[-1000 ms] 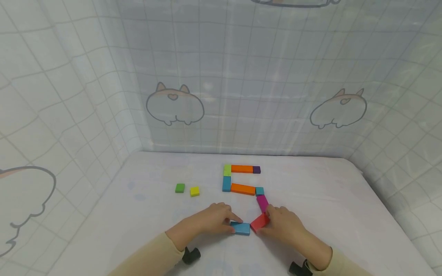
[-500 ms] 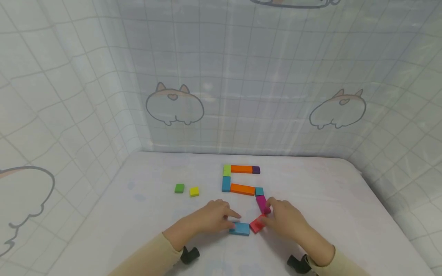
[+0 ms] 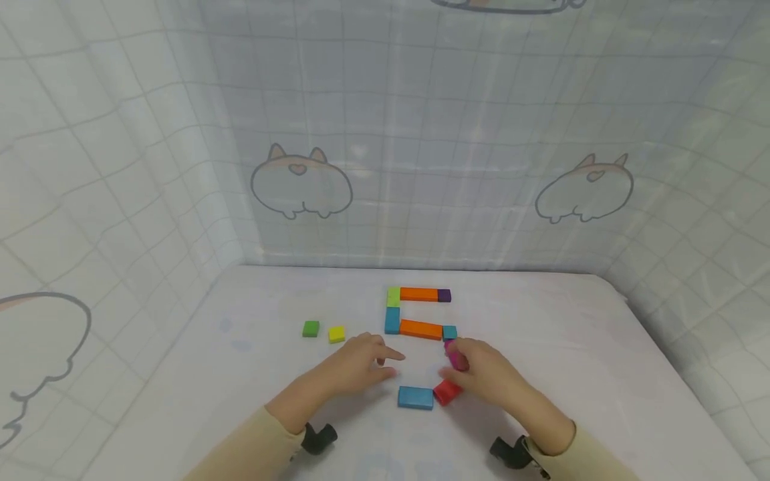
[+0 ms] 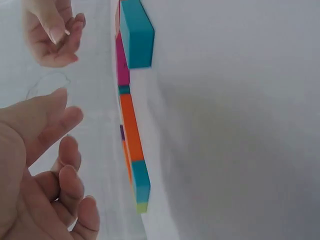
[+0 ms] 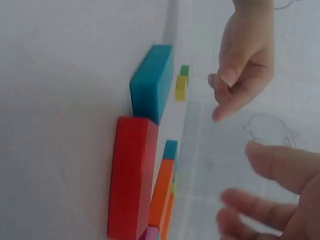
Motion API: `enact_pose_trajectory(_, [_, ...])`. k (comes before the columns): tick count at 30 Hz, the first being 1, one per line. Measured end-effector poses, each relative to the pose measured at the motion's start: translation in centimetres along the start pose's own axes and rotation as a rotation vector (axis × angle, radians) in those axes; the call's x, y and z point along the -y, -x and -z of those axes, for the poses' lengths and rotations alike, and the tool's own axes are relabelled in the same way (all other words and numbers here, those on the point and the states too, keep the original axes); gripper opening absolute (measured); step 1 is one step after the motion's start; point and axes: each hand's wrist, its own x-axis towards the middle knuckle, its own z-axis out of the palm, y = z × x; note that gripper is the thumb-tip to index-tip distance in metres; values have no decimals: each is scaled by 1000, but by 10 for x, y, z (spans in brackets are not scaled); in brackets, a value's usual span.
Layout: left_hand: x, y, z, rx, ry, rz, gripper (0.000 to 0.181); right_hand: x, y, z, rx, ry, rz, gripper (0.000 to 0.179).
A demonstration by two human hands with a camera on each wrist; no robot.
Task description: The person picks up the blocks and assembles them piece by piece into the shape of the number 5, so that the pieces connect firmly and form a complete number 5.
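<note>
My left hand [image 3: 356,366] hovers up and left of a blue block [image 3: 415,398], thumb and index finger spread, holding nothing. My right hand [image 3: 490,375] is over the right end of a red block [image 3: 446,393], its fingers apart in the right wrist view with nothing between them. The red block [image 5: 131,180] lies at a slant, its corner against the blue block [image 5: 152,82]. Behind it a magenta block [image 3: 454,357], partly hidden by my right hand, leads up to a small teal block [image 3: 449,333].
An orange block [image 3: 421,329], a blue block [image 3: 392,321], a lime block [image 3: 394,296], another orange block [image 3: 419,294] and a purple block [image 3: 444,295] continue the line. A green block [image 3: 311,329] and a yellow block [image 3: 337,335] lie apart at left. Patterned curtains [image 3: 385,167] surround the white table.
My left hand has let go of the blue block and moved up and left. My right hand has released the red block and lifted slightly. The blocks stay in place.
</note>
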Motion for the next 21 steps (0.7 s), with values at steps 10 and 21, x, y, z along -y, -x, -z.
enact_pose_trajectory(10, [23, 8, 10, -207, 43, 74, 34, 9, -5, -11, 70, -66, 198, 24])
enact_pose_trajectory(21, [49, 9, 15, -299, 34, 245, 33, 9, -10, -25, 183, -153, 196, 30])
